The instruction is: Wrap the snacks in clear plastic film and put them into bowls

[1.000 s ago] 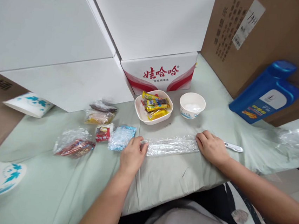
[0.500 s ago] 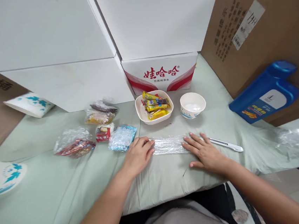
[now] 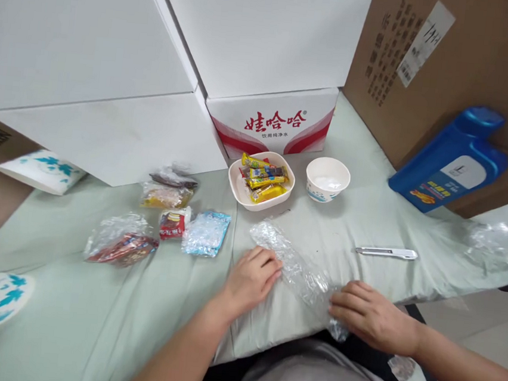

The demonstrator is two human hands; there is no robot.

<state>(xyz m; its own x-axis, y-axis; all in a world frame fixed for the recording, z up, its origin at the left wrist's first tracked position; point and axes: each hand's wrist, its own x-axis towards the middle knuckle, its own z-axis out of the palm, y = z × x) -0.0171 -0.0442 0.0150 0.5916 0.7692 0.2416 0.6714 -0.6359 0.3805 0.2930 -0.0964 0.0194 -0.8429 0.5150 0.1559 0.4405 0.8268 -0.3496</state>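
- Currently, head cam: R hand (image 3: 376, 319) has fingers closed over the near end of the clear film strip (image 3: 302, 270), grasping it at the table edge; a crumpled bit pokes out below the fingers.
- L hand (image 3: 252, 280): fingers curled, tips at the strip's near-left side, approx. mid-length; touching, but can't tell if it's pinched or just pressed.
- Strip pos.: runs on a diag. btwn the two hands, far end lying past L fingertips on the green cloth (image 3: 134, 317).
- Utility knife (image 3: 386, 252): flat, straight beyond R hand, well clear of it.
- White bowl (image 3: 321, 194): upright, beyond the strip, farther out than the knife, w/ sth whitish inside.
- White tray (image 3: 264, 206): straight beyond L hand, just left of bowl, w/ yellow-wrapped snacks (image 3: 266, 183) piled in it.
- Blue packet (image 3: 207, 234): near L hand, to its left & a bit beyond; red packet (image 3: 173, 224) just left of that.
- Bag w/ red wrappers (image 3: 120, 246): farther left of L hand.
- Blue bottle (image 3: 452, 161): far beyond R hand & to its right, tilted, in front of brown carton (image 3: 400, 25).
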